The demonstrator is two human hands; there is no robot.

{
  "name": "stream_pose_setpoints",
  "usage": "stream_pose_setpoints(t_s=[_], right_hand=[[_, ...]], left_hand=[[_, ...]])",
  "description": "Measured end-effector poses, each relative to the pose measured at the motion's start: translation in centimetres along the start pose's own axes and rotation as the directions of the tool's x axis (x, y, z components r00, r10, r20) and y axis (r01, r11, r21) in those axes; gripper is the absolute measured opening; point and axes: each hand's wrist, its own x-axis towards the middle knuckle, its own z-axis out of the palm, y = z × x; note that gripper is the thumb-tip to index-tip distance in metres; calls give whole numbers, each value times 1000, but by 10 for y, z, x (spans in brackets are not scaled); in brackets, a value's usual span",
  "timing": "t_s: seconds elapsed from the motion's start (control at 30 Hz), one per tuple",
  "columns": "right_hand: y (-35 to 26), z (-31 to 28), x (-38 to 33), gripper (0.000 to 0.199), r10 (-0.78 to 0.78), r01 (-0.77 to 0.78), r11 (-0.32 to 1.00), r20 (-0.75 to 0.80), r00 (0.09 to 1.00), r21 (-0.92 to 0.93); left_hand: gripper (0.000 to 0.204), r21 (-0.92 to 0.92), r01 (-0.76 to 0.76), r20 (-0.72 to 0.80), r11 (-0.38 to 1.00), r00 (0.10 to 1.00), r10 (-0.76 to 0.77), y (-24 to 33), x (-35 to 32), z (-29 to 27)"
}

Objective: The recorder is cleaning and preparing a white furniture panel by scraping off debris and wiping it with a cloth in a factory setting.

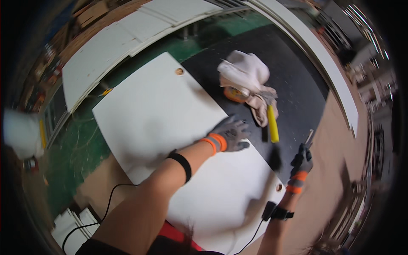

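A large white panel (165,110) lies in front of me, with a round hole near two of its corners. My left hand (231,132), in a grey glove with an orange cuff, rests on the panel's right edge, fingers spread and holding nothing. Off that edge to the right, my gloved right hand (301,163) is closed around a slim tool with a metal tip (309,137); blur hides its kind. Beyond my left hand a yellow-handled hammer (273,124) lies with its head against a pale cloth (246,72). An orange object (234,94) is partly under the cloth.
The panel overlaps a black board (293,85) on a green surface (76,161). More white panels (114,49) are stacked at the far left. A long white strip (314,46) runs along the right. Black cables (111,193) trail near my arms. Brown sheet (335,140) lies right.
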Motion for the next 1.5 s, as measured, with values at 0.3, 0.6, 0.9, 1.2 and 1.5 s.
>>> stream_pose_setpoints(t_s=[0.3,0.6,0.9,1.2,1.5], right_hand=[[-43,-47,-290,28,344,-325,929,-90,934,178],[-51,-69,-415,36,136,-67,951,-211,968,303],[-66,-129,-453,72,-232,178,770,-10,973,-613],[-34,-223,-404,60,-436,467,517,249,865,-717],[-20,-358,-328,52,-203,602,470,585,785,-646]], left_hand=[[60,-943,-131,-116,305,991,68,146,-67,-44],[23,-980,135,90,-143,955,283,248,-103,-94],[45,-811,585,513,11,702,494,265,-129,-113],[39,-933,338,361,124,883,301,351,-136,-51],[46,-953,273,285,133,955,77,460,-108,26]])
